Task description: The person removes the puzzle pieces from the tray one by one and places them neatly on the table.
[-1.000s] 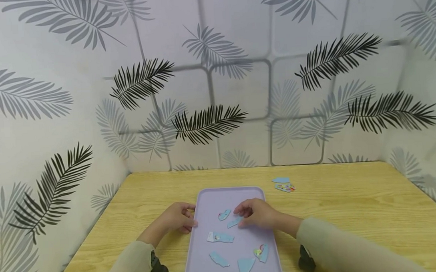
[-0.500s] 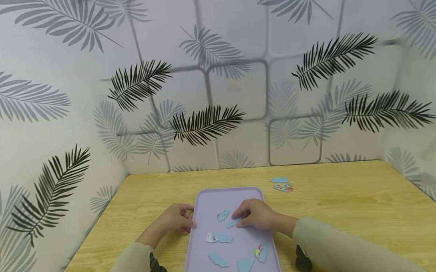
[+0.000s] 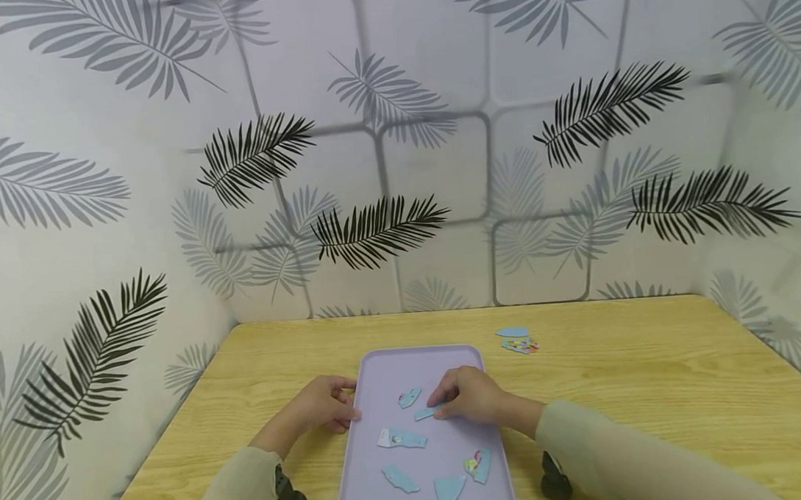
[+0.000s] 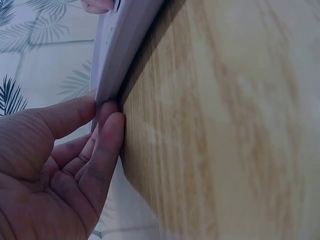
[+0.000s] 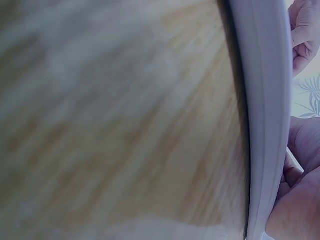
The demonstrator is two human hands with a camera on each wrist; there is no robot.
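Observation:
A lilac tray [image 3: 383, 372] lies on the wooden table, with several flat light-blue puzzle pieces spread over it. My left hand [image 3: 323, 404] holds the tray's left rim; in the left wrist view its thumb is on the rim and its fingers lie against the outer side. Over the tray's right half, my right hand [image 3: 475, 396] pinches a narrow blue puzzle piece [image 3: 424, 413] between thumb and fingers. Just left of that hand is a small printed piece [image 3: 409, 397]. In the right wrist view the tray's wall [image 5: 267, 110] hides the pinched piece and most fingers.
Nearer the front of the tray are a long printed piece [image 3: 403, 438], a plain curved one [image 3: 400, 478], a triangular one [image 3: 450, 491] and a colourful one [image 3: 477, 466]. Beyond the tray, a blue piece [image 3: 512, 332] and a multicoloured piece [image 3: 520, 345] lie on the table [image 3: 644, 389].
The right hand and its narrow piece have shifted very slightly left on the tray. The left hand stays on the rim, and the other pieces keep their places.

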